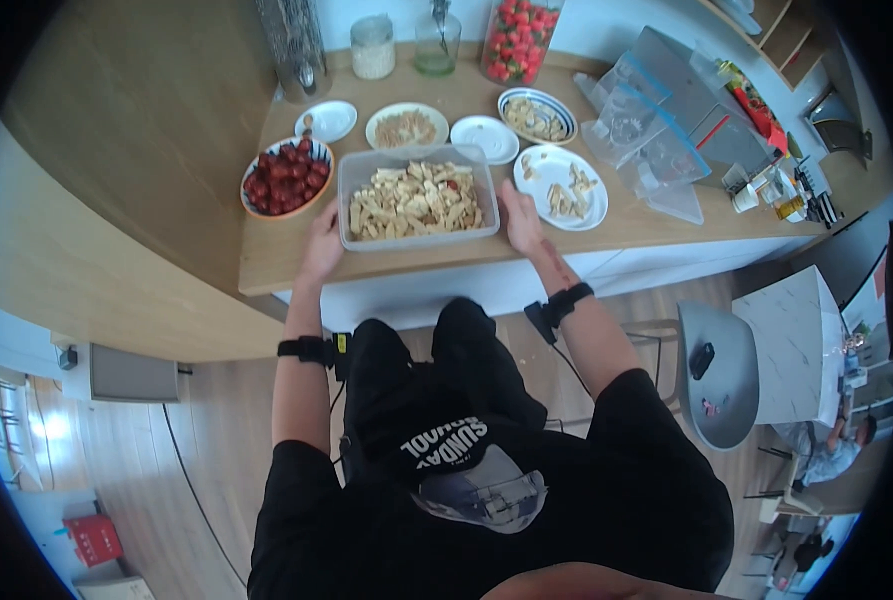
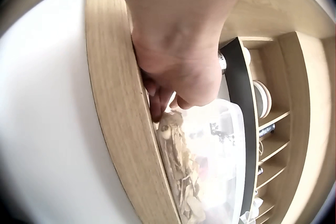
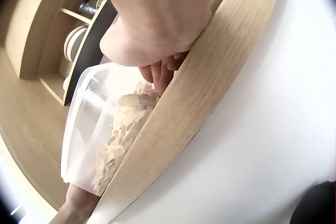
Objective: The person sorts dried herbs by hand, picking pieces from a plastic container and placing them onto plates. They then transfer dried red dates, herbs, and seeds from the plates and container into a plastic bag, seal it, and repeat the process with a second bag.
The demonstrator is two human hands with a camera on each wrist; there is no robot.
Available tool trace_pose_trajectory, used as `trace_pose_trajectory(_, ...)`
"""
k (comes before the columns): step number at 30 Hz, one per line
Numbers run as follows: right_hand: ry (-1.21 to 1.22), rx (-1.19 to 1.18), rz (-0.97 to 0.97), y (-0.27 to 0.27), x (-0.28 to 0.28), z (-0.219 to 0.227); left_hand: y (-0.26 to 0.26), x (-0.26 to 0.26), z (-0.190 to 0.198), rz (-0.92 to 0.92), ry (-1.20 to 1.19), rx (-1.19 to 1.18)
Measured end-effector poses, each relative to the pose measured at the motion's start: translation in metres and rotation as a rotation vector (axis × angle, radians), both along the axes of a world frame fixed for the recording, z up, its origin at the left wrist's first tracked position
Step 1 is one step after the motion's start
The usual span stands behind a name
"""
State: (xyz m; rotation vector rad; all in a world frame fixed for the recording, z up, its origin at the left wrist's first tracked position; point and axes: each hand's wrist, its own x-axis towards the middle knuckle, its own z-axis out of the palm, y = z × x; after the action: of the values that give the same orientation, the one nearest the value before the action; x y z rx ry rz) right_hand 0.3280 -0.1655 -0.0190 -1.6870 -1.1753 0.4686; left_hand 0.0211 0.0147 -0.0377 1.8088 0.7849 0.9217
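Note:
A clear plastic container [image 1: 471, 230] filled with pale beige strips [image 1: 416, 203] sits near the counter's front edge, between my two hands. My left hand [image 1: 321, 245] holds its left side, with curled fingers [image 2: 157, 100] low beside the container wall in the left wrist view. Against the opposite side is my right hand [image 1: 518, 222]. Its bent fingers [image 3: 161, 77] show below the palm in the right wrist view. Left of the container stands a patterned bowl of dark red fruit [image 1: 286, 178]; to the right lies a white plate [image 1: 594, 205] with a few pale pieces.
Behind the container are a plate of beige bits [image 1: 406, 128], a small white saucer [image 1: 484, 138] and a blue-rimmed bowl [image 1: 536, 115]. Glass jars [image 1: 373, 48] and a container of red fruit [image 1: 519, 40] line the wall. Clear plastic bins [image 1: 656, 140] stand at right.

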Motion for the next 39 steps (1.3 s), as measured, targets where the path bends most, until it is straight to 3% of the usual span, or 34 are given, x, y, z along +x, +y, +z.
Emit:
trace_pose_trajectory(2,0.057,0.059,0.008,0.002,0.001,-0.005,-0.002,-0.001,0.004,-0.001,-0.004,-0.034)
trace_pose_trajectory(4,-0.139,0.067,0.047,0.0,0.002,-0.001,-0.006,0.0,0.011,-0.001,-0.047,-0.042)
trace_pose_trajectory(8,-0.18,0.067,0.105,-0.005,-0.004,0.01,-0.002,0.005,0.007,-0.039,-0.132,-0.09)
trace_pose_trajectory(12,-0.175,0.144,0.034,-0.002,-0.009,0.008,-0.004,0.017,0.003,-0.064,-0.193,-0.116)
trace_pose_trajectory(14,-0.097,0.151,0.025,-0.001,-0.007,0.009,-0.021,0.032,0.016,0.037,-0.349,-0.381)
trace_pose_trajectory(16,-0.085,0.142,0.005,-0.001,-0.005,0.007,-0.019,0.036,0.015,-0.026,-0.379,-0.339)
trace_pose_trajectory(19,-0.121,0.185,0.002,-0.003,-0.006,-0.001,-0.02,0.03,0.026,-0.022,-0.386,-0.5)
trace_pose_trajectory(21,-0.177,0.242,0.022,-0.002,-0.009,0.009,-0.017,0.021,0.029,-0.312,-0.671,-0.762)
trace_pose_trajectory(23,-0.173,0.064,0.05,-0.007,-0.013,0.016,-0.019,0.024,0.027,-0.303,-0.651,-0.718)
trace_pose_trajectory(27,-0.216,0.196,0.116,-0.006,-0.015,0.017,-0.022,0.026,0.022,-0.242,-0.616,-0.619)
trace_pose_trajectory(30,-0.166,0.182,0.116,-0.008,-0.017,0.014,-0.023,0.023,0.019,-0.254,-0.706,-0.642)
trace_pose_trajectory(32,-0.162,0.014,0.143,-0.009,-0.012,0.014,-0.023,0.019,0.014,-0.233,-0.706,-0.637)
trace_pose_trajectory(39,-0.188,0.033,0.095,-0.003,-0.017,0.008,-0.022,0.023,0.019,-0.217,-0.703,-0.621)
